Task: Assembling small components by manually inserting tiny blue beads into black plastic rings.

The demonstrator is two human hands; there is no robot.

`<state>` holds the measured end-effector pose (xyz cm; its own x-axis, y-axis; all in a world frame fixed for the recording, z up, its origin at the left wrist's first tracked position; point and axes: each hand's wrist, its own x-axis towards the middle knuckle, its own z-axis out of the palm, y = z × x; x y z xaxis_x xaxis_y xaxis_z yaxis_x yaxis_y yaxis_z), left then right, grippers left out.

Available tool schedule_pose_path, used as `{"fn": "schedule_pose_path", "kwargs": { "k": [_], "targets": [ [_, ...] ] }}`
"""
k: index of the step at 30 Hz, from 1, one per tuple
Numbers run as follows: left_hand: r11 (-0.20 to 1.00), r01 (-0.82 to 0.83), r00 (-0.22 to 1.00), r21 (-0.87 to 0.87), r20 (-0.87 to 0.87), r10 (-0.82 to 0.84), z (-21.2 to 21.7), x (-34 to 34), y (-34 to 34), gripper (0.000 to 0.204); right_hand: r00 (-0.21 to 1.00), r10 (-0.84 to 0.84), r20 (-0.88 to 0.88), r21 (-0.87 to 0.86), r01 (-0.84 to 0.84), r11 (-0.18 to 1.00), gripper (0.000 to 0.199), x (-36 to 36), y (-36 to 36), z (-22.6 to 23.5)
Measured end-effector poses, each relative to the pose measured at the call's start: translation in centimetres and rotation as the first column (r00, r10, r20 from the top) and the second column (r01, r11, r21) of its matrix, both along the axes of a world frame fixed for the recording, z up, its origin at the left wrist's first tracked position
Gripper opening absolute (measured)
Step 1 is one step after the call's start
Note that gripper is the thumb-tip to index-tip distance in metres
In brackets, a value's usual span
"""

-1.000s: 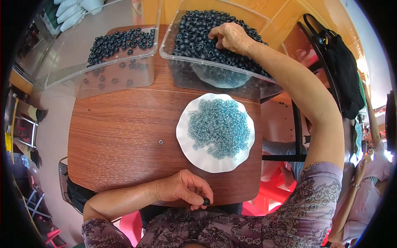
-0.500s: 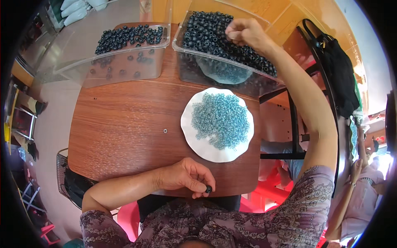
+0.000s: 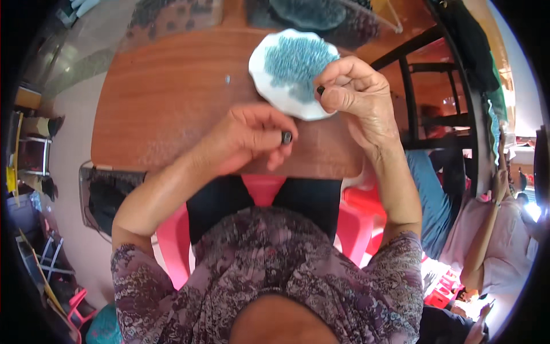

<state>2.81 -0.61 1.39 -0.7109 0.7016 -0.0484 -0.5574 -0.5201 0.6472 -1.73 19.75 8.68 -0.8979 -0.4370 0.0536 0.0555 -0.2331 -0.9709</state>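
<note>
Two-handed pinch over a brown wood-grain tabletop (image 3: 166, 109); twelve o'clock points away from the person. The left hand (image 3: 258, 136) pinches a small black bead (image 3: 286, 137) between thumb and fingertips. At its two o'clock, the right hand (image 3: 356, 92) pinches a second small dark bead (image 3: 321, 90) between thumb and forefinger, overlapping in view the four o'clock rim of a white, wavy-edged plate (image 3: 298, 110). The plate bears a heap of tiny, translucent blue-green beads (image 3: 295, 60). How either dark bead's hole is turned cannot be told at this blur. Good handling would likely call for a light grip on the bead's sides, fingertips off any hole, wrists steady, and the right knuckles clear of the heap.
</note>
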Motion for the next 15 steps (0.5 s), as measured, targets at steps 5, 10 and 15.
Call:
{"fn": "schedule_pose_path", "kwargs": {
  "k": [5,10,15],
  "targets": [
    [0.967,-0.255,0.966,0.018,0.037,0.255,1.1,0.9,0.3,0.018,0.951,-0.044,-0.305,0.165,0.098,0.981,0.017,2.4,0.0,-2.1],
    [0.956,-0.291,0.954,0.023,0.086,0.288,0.8,2.6,0.9,0.019,0.901,-0.002,-0.434,0.287,0.140,0.948,0.017,4.2,-0.4,-2.3],
    [0.947,-0.321,0.942,0.026,0.110,0.317,0.5,3.2,1.1,0.019,0.925,-0.056,-0.376,0.306,0.181,0.935,0.017,5.4,-1.0,-1.9]
  ]
}}
